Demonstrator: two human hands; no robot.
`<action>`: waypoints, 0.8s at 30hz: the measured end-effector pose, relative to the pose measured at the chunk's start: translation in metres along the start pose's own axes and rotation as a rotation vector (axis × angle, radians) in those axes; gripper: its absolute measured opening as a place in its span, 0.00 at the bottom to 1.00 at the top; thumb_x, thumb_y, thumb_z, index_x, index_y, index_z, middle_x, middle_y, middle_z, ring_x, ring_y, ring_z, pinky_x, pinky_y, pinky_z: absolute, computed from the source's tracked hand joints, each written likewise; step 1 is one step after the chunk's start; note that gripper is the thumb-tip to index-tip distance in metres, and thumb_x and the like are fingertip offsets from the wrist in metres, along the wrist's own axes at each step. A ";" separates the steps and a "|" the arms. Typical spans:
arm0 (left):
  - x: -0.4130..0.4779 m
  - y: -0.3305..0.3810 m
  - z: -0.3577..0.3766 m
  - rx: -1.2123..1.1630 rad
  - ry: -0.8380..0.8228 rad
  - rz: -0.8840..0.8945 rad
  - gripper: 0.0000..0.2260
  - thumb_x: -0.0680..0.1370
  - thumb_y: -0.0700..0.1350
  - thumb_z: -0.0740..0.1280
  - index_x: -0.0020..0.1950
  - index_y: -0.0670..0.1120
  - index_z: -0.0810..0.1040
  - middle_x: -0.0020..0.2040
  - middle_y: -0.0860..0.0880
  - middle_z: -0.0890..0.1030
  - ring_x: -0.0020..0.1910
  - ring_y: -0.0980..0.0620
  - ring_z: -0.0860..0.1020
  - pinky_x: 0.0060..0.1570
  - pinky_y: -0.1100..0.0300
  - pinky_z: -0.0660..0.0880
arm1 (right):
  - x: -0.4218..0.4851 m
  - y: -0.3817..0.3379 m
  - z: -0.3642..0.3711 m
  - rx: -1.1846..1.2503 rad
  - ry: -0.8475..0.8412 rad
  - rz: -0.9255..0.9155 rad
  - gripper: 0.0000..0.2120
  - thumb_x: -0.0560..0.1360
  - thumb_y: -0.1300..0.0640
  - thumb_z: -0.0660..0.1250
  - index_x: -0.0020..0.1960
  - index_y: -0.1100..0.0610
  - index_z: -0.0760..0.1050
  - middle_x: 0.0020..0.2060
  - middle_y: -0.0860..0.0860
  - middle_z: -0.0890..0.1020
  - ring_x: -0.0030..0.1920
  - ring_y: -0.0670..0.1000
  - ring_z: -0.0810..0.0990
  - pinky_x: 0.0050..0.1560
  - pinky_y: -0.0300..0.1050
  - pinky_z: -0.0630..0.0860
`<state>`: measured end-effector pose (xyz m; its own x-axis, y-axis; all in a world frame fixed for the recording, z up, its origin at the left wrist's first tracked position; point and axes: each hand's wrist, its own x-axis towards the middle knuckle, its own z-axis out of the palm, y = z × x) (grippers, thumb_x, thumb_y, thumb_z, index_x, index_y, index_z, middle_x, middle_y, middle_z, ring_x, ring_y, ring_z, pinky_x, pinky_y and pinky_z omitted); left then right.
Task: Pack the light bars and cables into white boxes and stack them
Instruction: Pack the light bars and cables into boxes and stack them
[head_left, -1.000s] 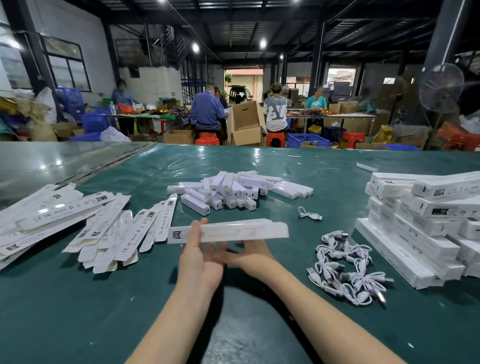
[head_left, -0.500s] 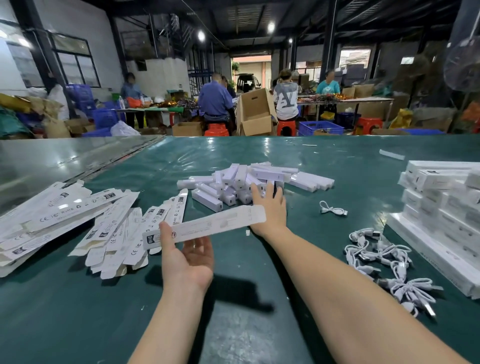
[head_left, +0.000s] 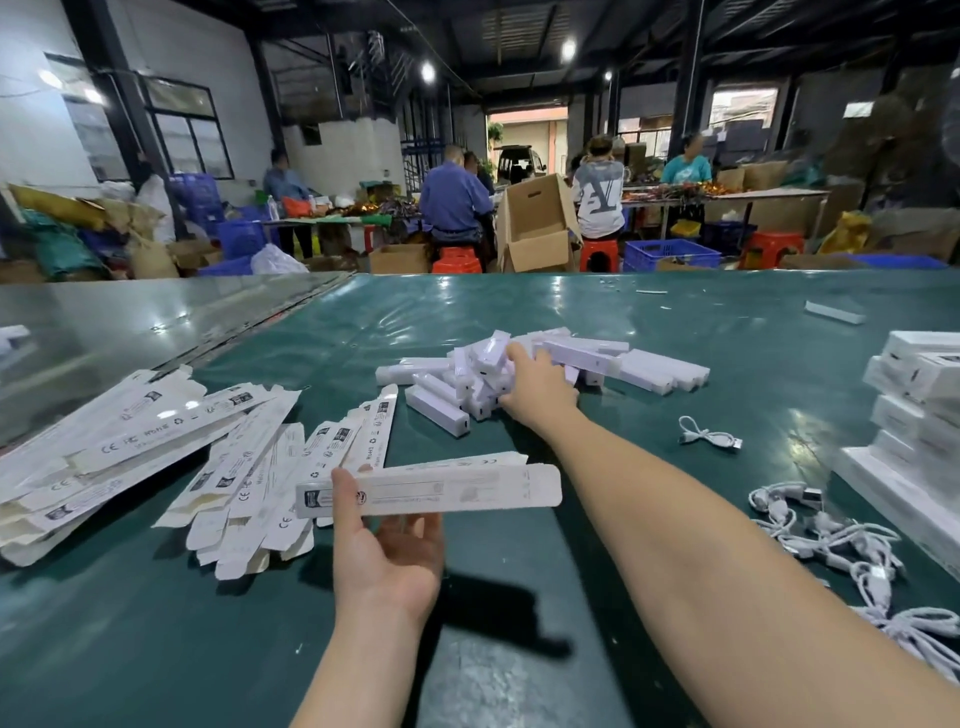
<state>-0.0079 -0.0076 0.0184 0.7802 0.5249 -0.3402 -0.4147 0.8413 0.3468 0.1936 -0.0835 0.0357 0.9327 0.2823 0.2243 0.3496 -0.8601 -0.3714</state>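
While your L hand (head_left: 387, 551) pinches the long white cardboard box (head_left: 431, 491) crosswise nr you, R hand (head_left: 537, 387) sits on the heap of white plastic light bars (head_left: 597, 356) straight ahead, grip unclear.

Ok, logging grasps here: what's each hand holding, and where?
Left hand holds the white box near its left end, thumb across its face. Right hand touches the light bar pile; grip cannot be told.
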 end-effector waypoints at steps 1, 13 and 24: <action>0.000 -0.001 0.000 0.004 -0.006 -0.003 0.11 0.72 0.56 0.69 0.39 0.49 0.78 0.27 0.52 0.81 0.40 0.53 0.78 0.34 0.58 0.78 | -0.002 0.001 -0.002 -0.007 0.020 -0.015 0.19 0.75 0.56 0.63 0.63 0.50 0.62 0.60 0.58 0.67 0.57 0.62 0.71 0.48 0.53 0.73; -0.011 -0.001 0.005 0.046 0.024 -0.030 0.12 0.73 0.57 0.69 0.40 0.49 0.75 0.40 0.51 0.79 0.42 0.54 0.78 0.42 0.59 0.75 | -0.095 0.016 -0.028 0.039 0.004 -0.082 0.16 0.71 0.59 0.66 0.58 0.53 0.69 0.57 0.55 0.70 0.56 0.58 0.70 0.42 0.47 0.68; -0.023 -0.006 0.011 0.058 -0.260 -0.220 0.10 0.80 0.42 0.52 0.49 0.38 0.70 0.44 0.43 0.74 0.44 0.47 0.76 0.55 0.39 0.73 | -0.170 0.036 -0.024 0.194 0.344 -0.018 0.21 0.79 0.56 0.56 0.71 0.44 0.61 0.62 0.45 0.71 0.65 0.50 0.64 0.69 0.58 0.50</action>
<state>-0.0184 -0.0261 0.0336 0.9442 0.2753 -0.1810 -0.2022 0.9179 0.3414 0.0452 -0.1727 0.0060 0.8539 0.1092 0.5089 0.4064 -0.7506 -0.5209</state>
